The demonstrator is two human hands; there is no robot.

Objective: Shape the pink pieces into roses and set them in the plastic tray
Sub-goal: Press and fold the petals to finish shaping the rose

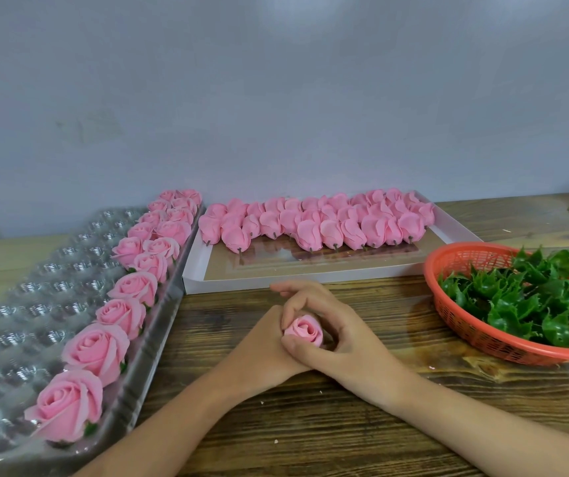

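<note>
Both hands meet at the middle of the desk [310,425]. The wrists are down on the wood and the forearms come in from the lower corners in a V. The left hand [259,346] cups a small pink rose [304,330] from its left side and below. The right hand [341,325] curls over it from the right — fingers arched across the top, thumb pressed at the front under the bloom. The rose sits between the two palms with only its spiral face showing.

A clear plastic tray [35,270] lies left of the hands, apart from them. Finished roses [95,349] stand in the pockets along its right edge, two abreast toward the far end. Beyond the hands, against the wall, a white box [310,278] holds rows of pink pieces [310,225] — folded petals with short dark stubs pointing toward the person. Right of the hands is a red basket [475,335] heaped with green leaves [534,297].
</note>
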